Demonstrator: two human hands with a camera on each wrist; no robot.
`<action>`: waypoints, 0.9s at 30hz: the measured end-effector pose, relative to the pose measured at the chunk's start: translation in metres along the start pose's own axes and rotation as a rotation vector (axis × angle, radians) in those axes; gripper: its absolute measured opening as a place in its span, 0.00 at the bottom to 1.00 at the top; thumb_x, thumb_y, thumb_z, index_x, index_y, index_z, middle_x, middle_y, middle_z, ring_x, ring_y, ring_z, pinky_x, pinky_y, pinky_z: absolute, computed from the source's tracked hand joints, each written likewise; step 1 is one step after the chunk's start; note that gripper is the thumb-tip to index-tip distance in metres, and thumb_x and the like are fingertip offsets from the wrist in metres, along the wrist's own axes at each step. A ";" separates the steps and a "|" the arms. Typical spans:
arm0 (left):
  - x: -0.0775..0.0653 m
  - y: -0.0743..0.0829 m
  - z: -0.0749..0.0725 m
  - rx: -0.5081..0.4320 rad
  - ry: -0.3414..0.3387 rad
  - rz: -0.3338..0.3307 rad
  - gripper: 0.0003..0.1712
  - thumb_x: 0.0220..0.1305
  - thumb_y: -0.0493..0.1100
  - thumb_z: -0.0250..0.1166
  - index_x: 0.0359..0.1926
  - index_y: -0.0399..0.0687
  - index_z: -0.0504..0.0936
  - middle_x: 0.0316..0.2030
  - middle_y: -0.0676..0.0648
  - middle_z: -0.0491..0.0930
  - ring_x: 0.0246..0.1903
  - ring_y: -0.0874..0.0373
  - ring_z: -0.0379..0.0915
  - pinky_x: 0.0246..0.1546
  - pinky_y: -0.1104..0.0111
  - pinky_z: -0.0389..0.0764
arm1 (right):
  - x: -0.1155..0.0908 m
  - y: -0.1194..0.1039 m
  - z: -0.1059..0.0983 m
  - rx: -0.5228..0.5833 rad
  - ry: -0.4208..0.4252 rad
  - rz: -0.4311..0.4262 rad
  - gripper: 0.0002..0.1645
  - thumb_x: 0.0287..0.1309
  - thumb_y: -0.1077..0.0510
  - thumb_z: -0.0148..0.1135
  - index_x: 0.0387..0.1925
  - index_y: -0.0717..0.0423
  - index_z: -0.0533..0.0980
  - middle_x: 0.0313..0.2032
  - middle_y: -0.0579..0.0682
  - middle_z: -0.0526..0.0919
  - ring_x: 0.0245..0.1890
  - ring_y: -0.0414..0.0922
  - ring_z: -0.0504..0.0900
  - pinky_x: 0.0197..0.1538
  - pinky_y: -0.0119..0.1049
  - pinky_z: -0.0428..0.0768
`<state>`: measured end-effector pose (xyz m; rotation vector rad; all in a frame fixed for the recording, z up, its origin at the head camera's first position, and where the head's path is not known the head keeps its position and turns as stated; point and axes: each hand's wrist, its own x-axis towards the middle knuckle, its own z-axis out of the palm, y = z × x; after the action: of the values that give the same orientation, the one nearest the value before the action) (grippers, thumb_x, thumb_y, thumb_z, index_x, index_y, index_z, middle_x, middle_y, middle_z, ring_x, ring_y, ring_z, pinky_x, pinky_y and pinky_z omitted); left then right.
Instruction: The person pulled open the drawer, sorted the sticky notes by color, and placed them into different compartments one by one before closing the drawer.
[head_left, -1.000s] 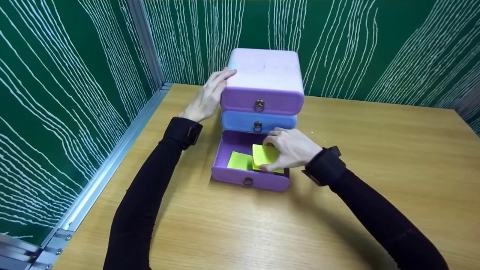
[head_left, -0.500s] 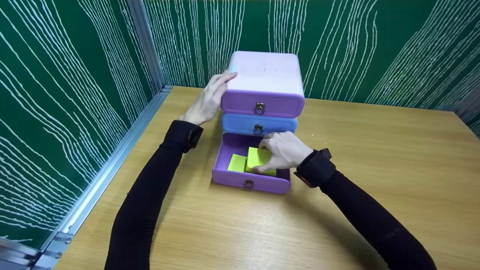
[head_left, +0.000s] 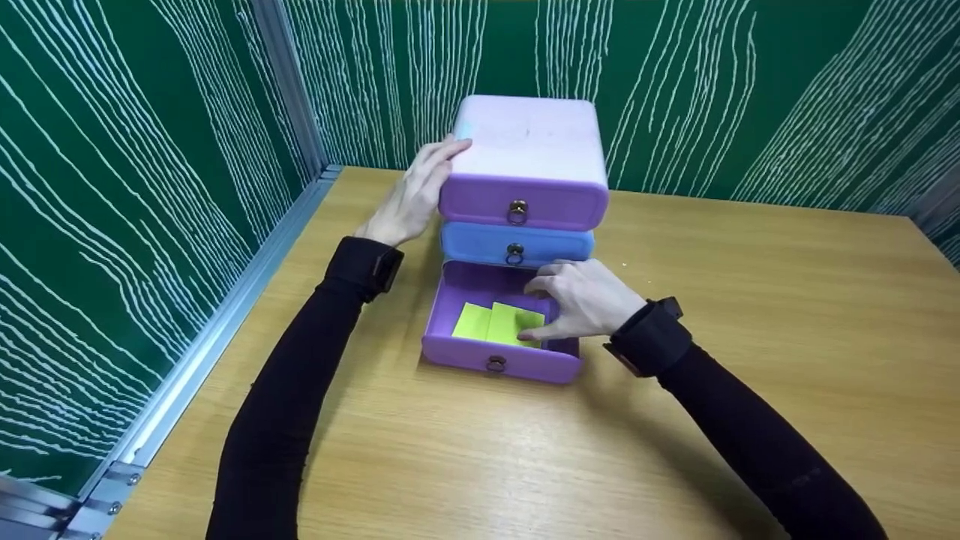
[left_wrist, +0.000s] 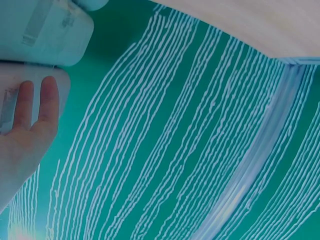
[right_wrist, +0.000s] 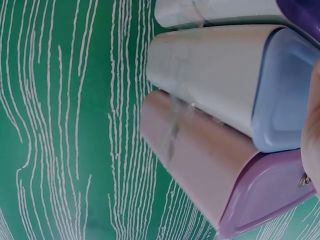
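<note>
A drawer tower of several stacked boxes stands on the table, with its purple bottom drawer (head_left: 450,351) pulled out. Two yellow-green sticky note pads lie in that drawer, the right pad (head_left: 510,324) slightly overlapping the left pad (head_left: 470,322). Over the drawer's right side, my right hand (head_left: 583,300) has thumb and fingers spread apart, holding nothing; the thumb tip is over the right pad, and contact cannot be told. My left hand (head_left: 409,191) rests its extended fingers against the left side of the top box (head_left: 529,142). In the left wrist view, two fingers (left_wrist: 48,97) lie against the box.
Above the pulled-out drawer, the blue middle drawer (head_left: 480,244) and the purple top drawer (head_left: 480,202) are closed, each with a ring pull. The wooden table (head_left: 750,337) extends to the right. Green walls (head_left: 675,97) with white lines stand behind and left, joined by a metal post (head_left: 289,82).
My right hand lowered the right pad leftward into the drawer, let it go and drew back to the right. My left hand stayed on the tower.
</note>
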<state>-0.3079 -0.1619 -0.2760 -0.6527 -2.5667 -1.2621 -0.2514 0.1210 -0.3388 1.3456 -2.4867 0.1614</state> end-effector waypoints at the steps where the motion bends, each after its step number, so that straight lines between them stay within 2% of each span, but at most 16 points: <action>1: 0.000 0.000 0.000 0.000 -0.002 -0.001 0.32 0.75 0.55 0.33 0.76 0.62 0.61 0.78 0.50 0.52 0.79 0.60 0.43 0.79 0.59 0.49 | -0.002 0.000 -0.001 0.000 -0.003 0.009 0.40 0.40 0.27 0.73 0.41 0.56 0.86 0.34 0.52 0.88 0.30 0.45 0.83 0.30 0.40 0.81; 6: 0.000 -0.001 0.000 0.012 -0.004 0.003 0.32 0.75 0.56 0.33 0.76 0.62 0.61 0.77 0.51 0.52 0.79 0.61 0.42 0.79 0.61 0.49 | -0.016 0.000 -0.009 -0.010 -0.005 0.045 0.40 0.42 0.27 0.71 0.43 0.56 0.86 0.36 0.51 0.87 0.29 0.45 0.82 0.25 0.37 0.78; 11: -0.002 -0.002 -0.001 0.011 0.002 0.002 0.32 0.75 0.56 0.33 0.76 0.62 0.61 0.77 0.51 0.52 0.79 0.61 0.42 0.79 0.61 0.49 | -0.029 -0.001 -0.017 0.001 0.038 0.052 0.40 0.43 0.25 0.70 0.43 0.55 0.86 0.37 0.51 0.88 0.30 0.44 0.85 0.27 0.37 0.79; 18: -0.001 -0.001 -0.003 0.019 0.002 0.013 0.32 0.74 0.56 0.33 0.76 0.62 0.61 0.77 0.52 0.53 0.79 0.60 0.42 0.79 0.61 0.49 | -0.049 -0.001 -0.026 -0.016 0.067 0.033 0.36 0.44 0.28 0.71 0.41 0.53 0.86 0.30 0.46 0.86 0.28 0.43 0.82 0.26 0.35 0.78; 27: -0.001 -0.001 -0.001 0.025 0.005 0.019 0.32 0.74 0.56 0.33 0.76 0.62 0.61 0.77 0.51 0.53 0.79 0.58 0.43 0.79 0.58 0.50 | -0.075 0.000 -0.029 -0.029 0.083 0.024 0.33 0.43 0.29 0.73 0.38 0.52 0.86 0.25 0.43 0.83 0.24 0.40 0.79 0.23 0.30 0.74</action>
<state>-0.3075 -0.1635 -0.2765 -0.6671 -2.5616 -1.2226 -0.2068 0.1880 -0.3354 1.2716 -2.4281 0.1822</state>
